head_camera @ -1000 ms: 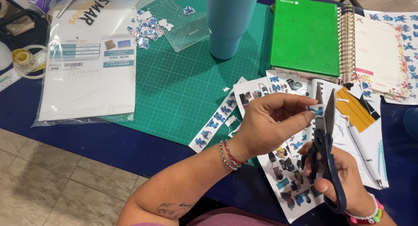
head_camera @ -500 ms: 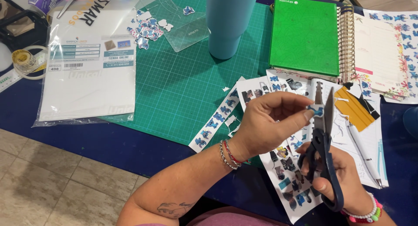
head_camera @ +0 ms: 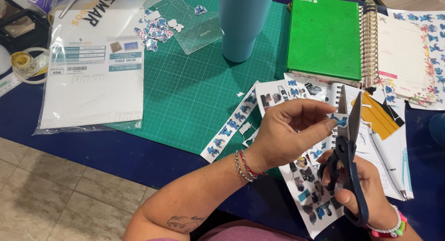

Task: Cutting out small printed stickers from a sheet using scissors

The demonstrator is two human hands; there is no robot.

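The left hand [head_camera: 285, 132] pinches a small blue sticker cutout [head_camera: 340, 120] at its fingertips, between the parted blades of dark scissors [head_camera: 348, 143] gripped by the right hand [head_camera: 366, 185]. Sticker sheets [head_camera: 306, 190] lie beneath both hands. Far beyond the left hand lies a clear rectangular packet [head_camera: 92, 69] of white paper bearing blue labels, with a green notebook [head_camera: 324, 34] beyond the right.

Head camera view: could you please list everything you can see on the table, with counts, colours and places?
Cutting mat: one, green, centre of table.
Tumbler: one, light blue, standing on the mat's far part.
Notebook: one, green cover, spiral bound, right of the tumbler.
Paper pack: one, white, in clear wrap, left.
Cut stickers: a small pile, blue and white, far left of the mat.
Sticker strip: one, white with blue figures, on the mat's near edge.
Tape roll: one, yellowish, far left.
Pen: one, white, right.
Sticker: one, blue, pinched in the left hand.
Scissors: one, dark blue handles, in the right hand.
Left hand: centre.
Right hand: lower right.
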